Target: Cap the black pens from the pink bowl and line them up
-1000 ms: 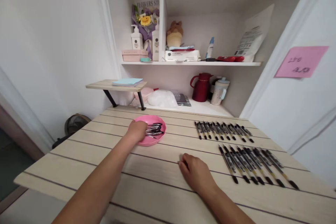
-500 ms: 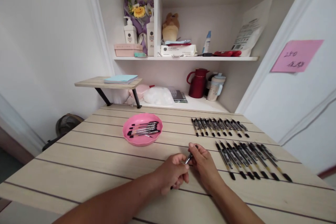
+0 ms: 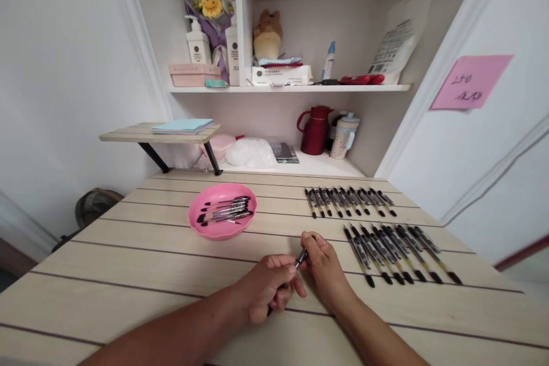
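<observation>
A dark pen [image 3: 301, 257] slants between my two hands over the front middle of the table. Its lower part lies in my left hand [image 3: 274, 286], whose fingers are wrapped round it. My right hand [image 3: 321, 260] pinches the upper end between thumb and fingers. What part of the pen is under the fingers is hidden. Left of the hands, a pink bowl [image 3: 199, 229] holds several black-tipped pens [image 3: 227, 210]. To the right, disassembled pens with black caps lie in a near row [image 3: 397, 254] and a far row [image 3: 347, 201].
The slatted wooden table [image 3: 163, 266] reaches back to a white shelf unit [image 3: 291, 89]. A small raised stand [image 3: 128, 132] with blue paper [image 3: 182, 126] stands at the back left. A red jug [image 3: 315, 131] and a pale cup [image 3: 344, 137] are behind the pens.
The camera view has shifted slightly, so everything sits a little further left. Both hands remain on the pen, and the left hand has rolled a little around it.
</observation>
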